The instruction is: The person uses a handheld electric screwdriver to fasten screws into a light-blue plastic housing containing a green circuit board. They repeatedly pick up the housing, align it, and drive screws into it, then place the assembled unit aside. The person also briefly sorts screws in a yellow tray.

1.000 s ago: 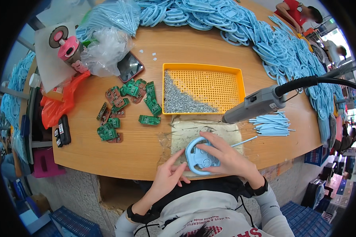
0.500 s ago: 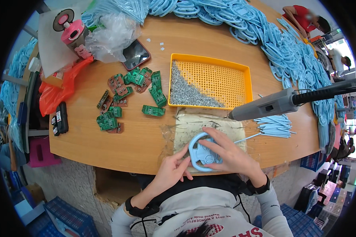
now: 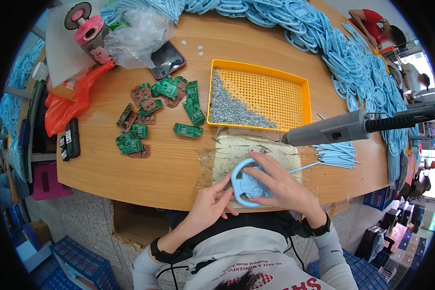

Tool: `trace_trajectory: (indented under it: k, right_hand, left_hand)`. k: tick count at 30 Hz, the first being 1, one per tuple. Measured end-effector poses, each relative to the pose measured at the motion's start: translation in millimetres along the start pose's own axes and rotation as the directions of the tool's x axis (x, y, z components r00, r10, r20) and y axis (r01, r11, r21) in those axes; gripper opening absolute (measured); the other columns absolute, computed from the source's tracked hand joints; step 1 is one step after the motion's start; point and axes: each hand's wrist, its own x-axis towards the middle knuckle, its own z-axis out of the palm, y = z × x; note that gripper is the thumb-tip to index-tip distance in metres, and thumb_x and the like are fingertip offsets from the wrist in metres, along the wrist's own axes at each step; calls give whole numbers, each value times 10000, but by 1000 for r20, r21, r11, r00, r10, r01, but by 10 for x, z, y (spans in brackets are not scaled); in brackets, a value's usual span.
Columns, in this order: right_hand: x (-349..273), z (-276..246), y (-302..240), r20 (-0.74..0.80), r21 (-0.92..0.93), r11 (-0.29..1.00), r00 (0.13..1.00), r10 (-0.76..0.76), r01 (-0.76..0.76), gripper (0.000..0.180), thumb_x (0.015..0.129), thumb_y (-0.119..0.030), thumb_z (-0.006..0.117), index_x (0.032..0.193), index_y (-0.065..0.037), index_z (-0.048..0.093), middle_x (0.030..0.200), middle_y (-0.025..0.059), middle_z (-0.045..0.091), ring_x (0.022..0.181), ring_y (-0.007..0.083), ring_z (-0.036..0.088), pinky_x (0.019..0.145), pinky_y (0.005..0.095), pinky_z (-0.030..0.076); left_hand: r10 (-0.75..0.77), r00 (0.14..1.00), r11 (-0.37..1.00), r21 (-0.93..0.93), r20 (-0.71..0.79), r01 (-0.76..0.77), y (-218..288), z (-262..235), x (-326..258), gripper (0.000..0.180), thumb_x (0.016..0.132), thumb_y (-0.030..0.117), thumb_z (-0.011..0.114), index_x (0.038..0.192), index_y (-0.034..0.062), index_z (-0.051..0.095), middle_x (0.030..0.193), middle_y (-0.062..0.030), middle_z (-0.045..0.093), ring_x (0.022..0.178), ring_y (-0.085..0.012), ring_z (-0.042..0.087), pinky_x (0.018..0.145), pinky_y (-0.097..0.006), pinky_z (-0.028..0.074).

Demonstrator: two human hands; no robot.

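Observation:
A light-blue toy steering wheel is held between my hands over a worn pale mat at the table's front edge. My left hand pinches the left side of its rim. On the other side my right hand grips the rim, with fingers reaching over the hub and hiding part of the wheel. One thin blue rod lies just beyond the right hand, pointing at a bundle of similar blue rods. Above the mat hangs a grey electric screwdriver, touched by neither hand.
A yellow perforated tray holds many small screws. Green circuit boards lie at left, near a phone, plastic bag and pink-lidded bottle. Blue wheel parts are heaped along the far and right edges.
The view has shifted slightly. Both hands stay on the steering wheel in nearly the same pose; the right fingers have moved only a little.

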Motion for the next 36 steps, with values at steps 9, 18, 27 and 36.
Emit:
trace_trajectory:
  k: [9, 18, 27, 36]
  right_hand:
    - [9, 34, 115, 47, -98, 993, 997, -57, 62, 846, 703, -391, 746, 1375, -41, 371, 1409, 232, 331, 1288, 399, 355, 1062, 528, 285]
    - [61, 226, 130, -93, -190, 981, 994, -55, 37, 872, 678, -530, 697, 1361, -61, 424, 1389, 183, 392, 1284, 361, 383, 1054, 552, 276]
    - [49, 219, 113, -77, -153, 988, 996, -50, 38, 801, 715, -477, 677, 1339, -40, 429, 1384, 204, 391, 1284, 370, 379, 1068, 537, 272]
    - [-330, 76, -64, -531, 191, 981, 840, 112, -10, 438, 781, -93, 649, 1205, -63, 545, 1260, 161, 534, 1161, 330, 507, 1016, 475, 365]
  left_hand:
    - [-65, 996, 995, -65, 61, 69, 161, -5, 288, 467, 958, 139, 519, 1374, 64, 320, 982, -146, 632, 832, -179, 670, 684, -292, 574]
    - [-226, 967, 952, -185, 122, 245, 189, 1, 358, 607, 941, 44, 510, 1449, 117, 186, 1100, -141, 567, 871, -215, 666, 760, -353, 590]
    - [-254, 962, 955, -133, 97, 265, 219, 24, 378, 556, 919, 18, 535, 1399, 103, 267, 1102, -119, 565, 867, -193, 661, 732, -334, 594]
    - [2, 990, 999, -41, 142, 4, 301, 123, 222, 505, 868, -8, 620, 1315, 37, 389, 1180, -116, 538, 969, -186, 626, 747, -302, 564]
